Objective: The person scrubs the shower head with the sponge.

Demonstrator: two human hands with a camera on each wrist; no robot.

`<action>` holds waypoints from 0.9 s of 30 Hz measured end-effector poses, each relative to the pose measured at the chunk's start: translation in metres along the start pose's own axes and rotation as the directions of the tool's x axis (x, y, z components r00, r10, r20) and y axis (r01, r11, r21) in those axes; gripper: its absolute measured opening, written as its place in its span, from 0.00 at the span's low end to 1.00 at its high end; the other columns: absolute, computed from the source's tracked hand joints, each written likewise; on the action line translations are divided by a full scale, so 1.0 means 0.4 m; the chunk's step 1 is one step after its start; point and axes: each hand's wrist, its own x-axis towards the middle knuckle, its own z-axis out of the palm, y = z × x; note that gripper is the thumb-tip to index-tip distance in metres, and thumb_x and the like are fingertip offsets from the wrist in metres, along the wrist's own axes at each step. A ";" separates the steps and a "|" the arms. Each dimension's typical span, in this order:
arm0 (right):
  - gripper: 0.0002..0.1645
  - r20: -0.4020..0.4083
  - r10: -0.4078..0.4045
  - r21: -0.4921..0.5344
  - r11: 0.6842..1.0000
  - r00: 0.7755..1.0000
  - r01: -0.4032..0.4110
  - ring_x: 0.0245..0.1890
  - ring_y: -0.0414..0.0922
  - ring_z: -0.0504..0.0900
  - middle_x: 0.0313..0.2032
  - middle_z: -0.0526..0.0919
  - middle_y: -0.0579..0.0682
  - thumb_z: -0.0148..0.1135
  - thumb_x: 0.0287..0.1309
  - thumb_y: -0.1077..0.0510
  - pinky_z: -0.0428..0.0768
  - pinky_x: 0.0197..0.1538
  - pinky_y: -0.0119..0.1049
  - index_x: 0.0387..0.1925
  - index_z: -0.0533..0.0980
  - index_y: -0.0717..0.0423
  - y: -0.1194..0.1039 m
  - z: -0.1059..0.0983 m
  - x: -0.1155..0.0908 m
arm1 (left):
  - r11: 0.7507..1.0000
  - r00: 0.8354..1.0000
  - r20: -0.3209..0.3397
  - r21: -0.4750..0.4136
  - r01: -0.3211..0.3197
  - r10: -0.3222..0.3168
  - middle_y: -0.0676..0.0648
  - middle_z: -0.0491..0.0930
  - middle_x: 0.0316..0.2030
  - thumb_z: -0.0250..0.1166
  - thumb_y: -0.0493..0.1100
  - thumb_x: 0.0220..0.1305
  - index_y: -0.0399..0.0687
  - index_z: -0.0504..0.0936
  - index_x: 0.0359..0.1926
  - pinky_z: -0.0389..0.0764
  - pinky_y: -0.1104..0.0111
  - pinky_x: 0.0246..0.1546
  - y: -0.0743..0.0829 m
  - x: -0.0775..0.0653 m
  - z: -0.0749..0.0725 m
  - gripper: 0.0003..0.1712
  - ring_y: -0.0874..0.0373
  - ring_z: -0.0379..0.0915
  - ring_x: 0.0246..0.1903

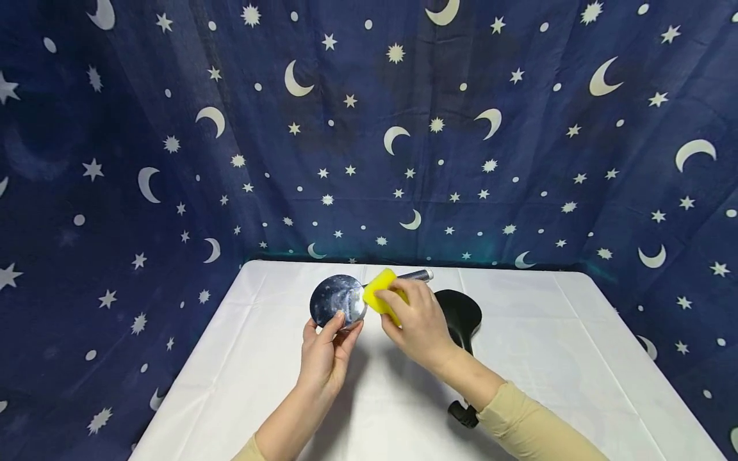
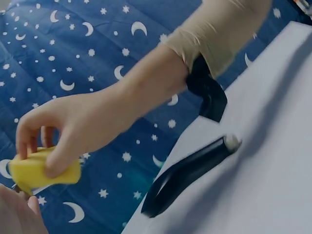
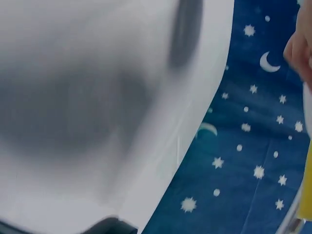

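My left hand holds a round mirror by its lower edge, thumb on the face. The mirror's glossy face reflects blue with pale specks. My right hand pinches a yellow sponge between thumb and fingers, and the sponge overlaps the mirror's right edge. In the left wrist view the sponge shows in the right hand, just above the left hand. The right wrist view catches only a strip of the sponge at its right edge.
Beyond the right hand lies a dark rod with a pale end. A black rounded piece narrows to a stem behind the right forearm, with a black fitting below. A white cloth covers the table; a starry blue curtain surrounds it.
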 end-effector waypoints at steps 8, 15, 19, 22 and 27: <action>0.22 0.040 0.068 -0.040 0.997 0.997 -0.067 0.48 0.56 0.74 0.50 0.77 0.56 0.69 0.49 0.61 0.79 0.46 0.51 0.49 0.80 0.50 0.071 -0.029 -0.046 | 0.986 0.994 0.073 0.140 -0.090 0.080 0.31 0.56 0.68 0.62 0.29 0.70 0.46 0.50 0.72 0.80 0.57 0.55 0.041 -0.005 -0.029 0.39 0.47 0.81 0.51; 0.21 0.169 0.293 -0.003 0.955 0.941 -0.297 0.48 0.53 0.76 0.51 0.80 0.52 0.67 0.54 0.58 0.81 0.45 0.48 0.52 0.82 0.50 0.111 -0.045 -0.068 | 0.964 0.990 0.118 0.242 -0.106 0.079 0.32 0.62 0.65 0.62 0.28 0.70 0.44 0.55 0.71 0.82 0.57 0.53 0.080 0.007 -0.057 0.36 0.44 0.80 0.53; 0.21 0.268 0.418 0.048 0.894 0.868 -0.445 0.47 0.47 0.77 0.51 0.80 0.47 0.66 0.56 0.54 0.79 0.43 0.43 0.53 0.83 0.47 0.089 -0.045 -0.055 | 0.947 0.986 0.149 0.298 -0.119 0.077 0.32 0.66 0.61 0.63 0.29 0.70 0.43 0.58 0.70 0.83 0.58 0.51 0.088 0.019 -0.072 0.33 0.47 0.83 0.48; 0.20 0.301 0.433 0.091 0.874 0.849 -0.478 0.47 0.45 0.77 0.51 0.80 0.44 0.66 0.57 0.54 0.77 0.43 0.41 0.53 0.84 0.45 0.054 -0.040 -0.026 | 0.938 0.981 0.181 0.323 -0.129 0.073 0.33 0.68 0.60 0.63 0.30 0.69 0.43 0.59 0.69 0.84 0.58 0.50 0.087 0.027 -0.075 0.33 0.48 0.83 0.47; 0.20 0.311 0.407 0.157 0.869 0.859 -0.469 0.47 0.43 0.76 0.50 0.81 0.41 0.67 0.56 0.54 0.77 0.43 0.40 0.52 0.84 0.44 0.004 -0.031 0.016 | 0.920 0.979 0.201 0.374 -0.117 0.043 0.32 0.70 0.61 0.65 0.32 0.69 0.43 0.60 0.71 0.85 0.59 0.48 0.083 0.033 -0.069 0.34 0.50 0.84 0.46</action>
